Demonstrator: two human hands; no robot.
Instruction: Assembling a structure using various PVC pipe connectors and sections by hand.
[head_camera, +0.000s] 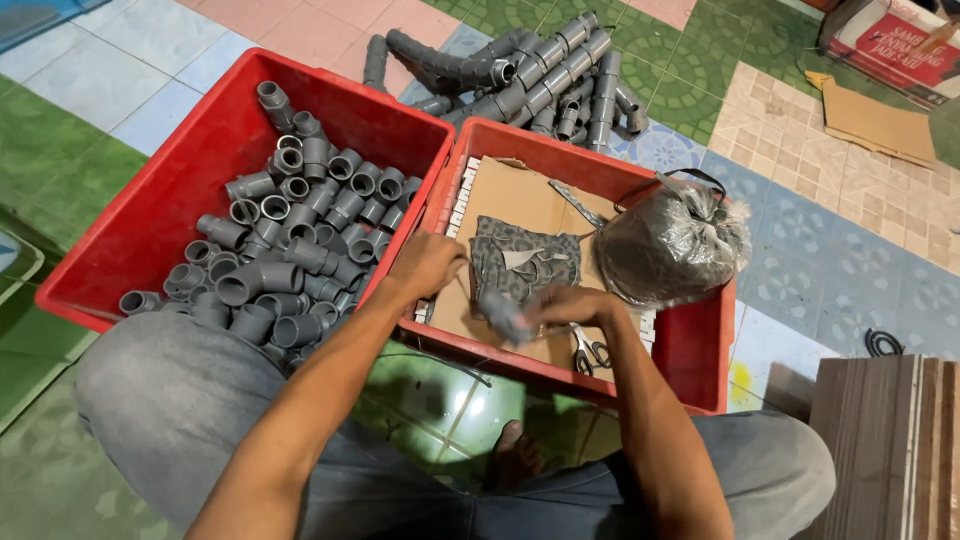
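The right hand (572, 305) grips a grey pipe fitting (503, 316) over the near edge of the cardboard (515, 195) in the right crate (690, 345). The left hand (428, 262), fingers curled, rests at that crate's left rim; whether it holds anything cannot be told.

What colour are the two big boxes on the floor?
Both crates are red, shown in the head view.
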